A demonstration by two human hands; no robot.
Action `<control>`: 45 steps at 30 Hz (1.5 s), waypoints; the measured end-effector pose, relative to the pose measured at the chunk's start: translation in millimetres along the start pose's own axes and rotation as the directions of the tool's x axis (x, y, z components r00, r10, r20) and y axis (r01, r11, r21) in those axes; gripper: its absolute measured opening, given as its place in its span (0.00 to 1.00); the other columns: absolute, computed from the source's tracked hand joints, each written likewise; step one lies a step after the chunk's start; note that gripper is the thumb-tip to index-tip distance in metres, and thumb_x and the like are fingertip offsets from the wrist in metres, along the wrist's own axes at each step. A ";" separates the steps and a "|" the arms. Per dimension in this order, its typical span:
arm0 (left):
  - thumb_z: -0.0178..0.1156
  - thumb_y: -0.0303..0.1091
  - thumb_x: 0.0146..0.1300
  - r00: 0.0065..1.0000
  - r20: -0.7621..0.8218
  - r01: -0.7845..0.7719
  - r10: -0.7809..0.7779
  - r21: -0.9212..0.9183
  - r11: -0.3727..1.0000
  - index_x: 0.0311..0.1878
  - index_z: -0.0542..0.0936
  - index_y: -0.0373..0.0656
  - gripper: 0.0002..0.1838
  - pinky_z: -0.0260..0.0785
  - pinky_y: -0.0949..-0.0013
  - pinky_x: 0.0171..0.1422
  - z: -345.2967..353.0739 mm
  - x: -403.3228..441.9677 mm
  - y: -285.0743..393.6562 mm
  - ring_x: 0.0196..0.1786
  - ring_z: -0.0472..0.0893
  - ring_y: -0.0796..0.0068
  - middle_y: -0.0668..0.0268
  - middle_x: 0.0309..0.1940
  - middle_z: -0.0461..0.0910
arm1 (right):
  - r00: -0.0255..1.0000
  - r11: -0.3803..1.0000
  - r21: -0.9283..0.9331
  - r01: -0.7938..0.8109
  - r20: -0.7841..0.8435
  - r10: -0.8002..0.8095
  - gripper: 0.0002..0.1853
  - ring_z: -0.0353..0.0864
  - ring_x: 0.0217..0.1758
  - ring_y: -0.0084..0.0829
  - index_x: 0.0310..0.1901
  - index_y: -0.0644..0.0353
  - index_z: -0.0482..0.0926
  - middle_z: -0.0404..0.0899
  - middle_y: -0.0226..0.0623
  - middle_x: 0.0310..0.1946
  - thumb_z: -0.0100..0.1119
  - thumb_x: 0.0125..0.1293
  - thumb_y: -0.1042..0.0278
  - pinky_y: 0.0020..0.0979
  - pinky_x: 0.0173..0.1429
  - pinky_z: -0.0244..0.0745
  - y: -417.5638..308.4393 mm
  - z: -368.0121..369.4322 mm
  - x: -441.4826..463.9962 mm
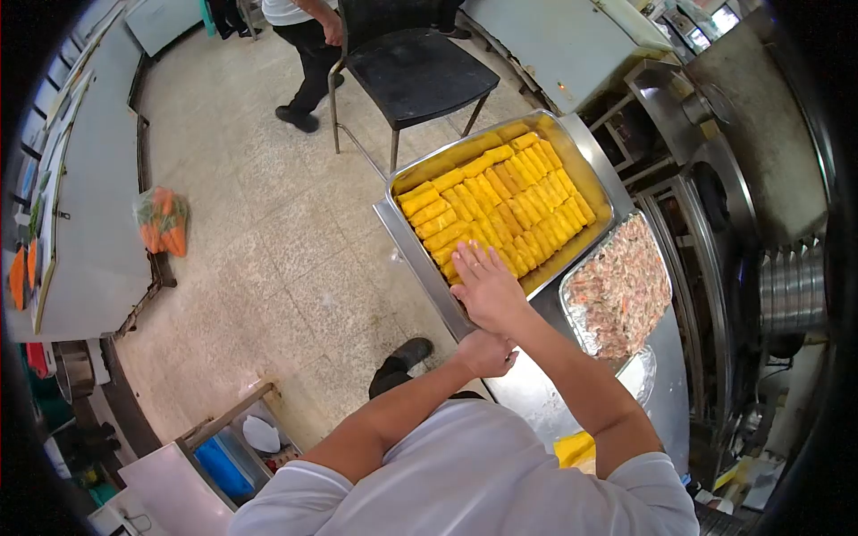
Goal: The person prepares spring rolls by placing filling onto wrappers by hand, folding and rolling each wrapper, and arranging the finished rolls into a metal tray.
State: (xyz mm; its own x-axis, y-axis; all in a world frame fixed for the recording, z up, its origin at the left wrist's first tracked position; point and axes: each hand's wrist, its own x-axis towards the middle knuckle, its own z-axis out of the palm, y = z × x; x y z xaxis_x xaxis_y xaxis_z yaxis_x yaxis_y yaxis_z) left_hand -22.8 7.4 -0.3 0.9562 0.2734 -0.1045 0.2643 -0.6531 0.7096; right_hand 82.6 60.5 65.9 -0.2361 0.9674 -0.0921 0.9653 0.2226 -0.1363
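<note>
A deep rectangular metal tray (590,170) holds rows of yellow filled rolls (500,196), packed tightly side by side. My right hand (490,288) reaches over the tray's near corner with fingers stretched out, its fingertips at the nearest rolls. Just below it, close to the right wrist, is my left hand (487,353). Its fingers are curled and partly hidden, so whatever they hold does not show. To the right of the rolls stands a second tray (572,313) heaped with a pinkish, chopped filling (621,286).
Yellow sheets (575,448) lie on the metal table (536,402) by my right elbow. A black chair (420,76) stands beyond the tray, and another person (308,54) is on the floor behind it. A bag of carrots (163,221) hangs at the left; metal kitchen equipment (715,196) lines the right.
</note>
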 end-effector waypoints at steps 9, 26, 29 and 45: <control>0.63 0.44 0.69 0.911 -0.383 -0.172 0.152 -0.018 0.985 0.48 0.89 0.41 0.16 0.82 0.50 0.61 12.8 0.3 -3.4 0.53 0.89 0.52 0.54 0.45 0.89 | 1.000 0.999 -0.038 0.007 -0.021 -0.008 0.30 0.67 0.85 0.50 0.77 0.68 0.73 0.69 0.53 0.82 0.54 0.82 0.56 0.56 0.88 0.56 11.1 -3.2 6.4; 0.65 0.36 0.66 0.936 -0.306 -0.212 0.173 -0.097 0.973 0.64 0.80 0.38 0.24 0.71 0.51 0.80 26.0 4.2 -13.6 0.75 0.75 0.47 0.51 0.67 0.79 | 0.836 0.706 0.563 -0.430 -0.046 0.546 0.23 0.88 0.55 0.65 0.60 0.68 0.88 0.89 0.66 0.48 0.55 0.66 0.74 0.55 0.64 0.80 21.6 -5.7 81.8; 0.64 0.36 0.66 0.891 -0.404 -0.249 0.207 -0.052 0.967 0.61 0.81 0.41 0.21 0.77 0.54 0.71 30.9 4.8 -14.5 0.68 0.78 0.54 0.57 0.59 0.81 | 0.863 0.783 0.483 -0.392 -0.102 0.495 0.24 0.86 0.58 0.63 0.60 0.66 0.89 0.88 0.64 0.51 0.55 0.65 0.74 0.55 0.68 0.77 33.8 17.2 83.4; 0.64 0.37 0.67 0.892 -0.402 -0.216 0.206 0.021 0.976 0.55 0.82 0.42 0.16 0.80 0.56 0.65 25.8 4.4 -10.7 0.63 0.80 0.59 0.60 0.54 0.81 | 0.877 0.736 0.571 -0.364 -0.056 0.478 0.26 0.87 0.61 0.60 0.66 0.69 0.83 0.88 0.63 0.57 0.55 0.67 0.76 0.50 0.70 0.80 33.5 7.1 92.7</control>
State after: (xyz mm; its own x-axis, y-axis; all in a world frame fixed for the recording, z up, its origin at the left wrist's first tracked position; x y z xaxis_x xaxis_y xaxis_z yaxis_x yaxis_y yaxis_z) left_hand -18.1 -2.6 -26.3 0.8569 0.3936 0.3330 0.0543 -0.7112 0.7009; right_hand 92.3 156.7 45.8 0.2602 0.9613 -0.0909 0.7329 -0.2579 -0.6295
